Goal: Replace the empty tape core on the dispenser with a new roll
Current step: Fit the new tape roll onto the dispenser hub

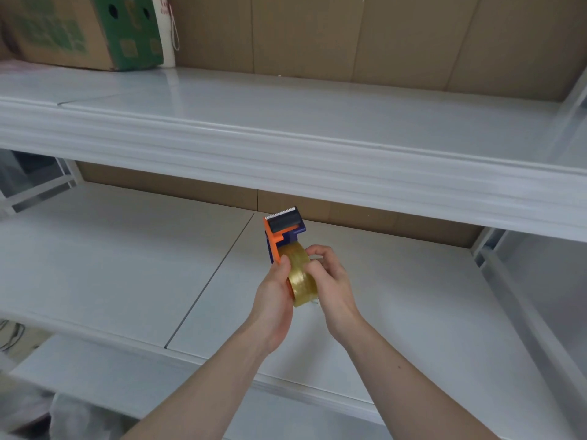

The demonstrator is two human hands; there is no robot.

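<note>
An orange and dark blue tape dispenser (279, 231) is held above the lower white shelf, its toothed blade and black roller pointing up and away. A yellowish clear tape roll (301, 276) sits against the dispenser's lower part, between both hands. My left hand (273, 300) grips the dispenser body from the left, thumb on the orange side. My right hand (330, 281) curls around the roll from the right, fingers over its top edge. Whether the roll sits fully on the hub is hidden by the hands. No empty core is in view.
A white upper shelf (286, 134) juts out above and in front of the hands. A cardboard box with green print (85, 30) stands on it at the far left. The lower shelf (127, 274) has a seam between panels. White uprights (508, 281) stand at the right.
</note>
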